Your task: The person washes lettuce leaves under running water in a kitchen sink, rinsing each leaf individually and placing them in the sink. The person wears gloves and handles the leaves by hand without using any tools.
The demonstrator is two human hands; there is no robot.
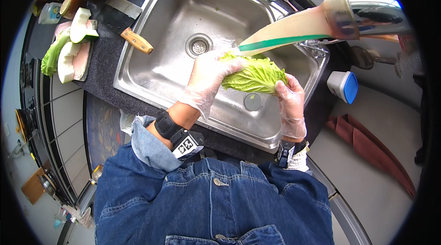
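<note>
Both my hands wear clear plastic gloves and hold a green cabbage leaf [255, 76] over the steel sink [158, 68]. My left hand [212, 71] grips its left end, thumb laid along it. On the right end, my right hand [290, 94] pinches the ruffled edge between thumb and fingers. Just above the leaf ends a pale hose with a green stripe [289, 33], fitted on the chrome faucet [376, 13]. Its tip comes down beside my left fingers; whether water runs cannot be made out. The drain [199, 45] lies beyond my left hand.
A cleaver [136, 39] lies on the counter at the sink's left rim, its wooden handle overhanging the edge. Farther left are cut pale-green melon pieces [69, 61] and a leafy green [51, 56]. A blue-lidded white tub [343, 87] stands right of the sink.
</note>
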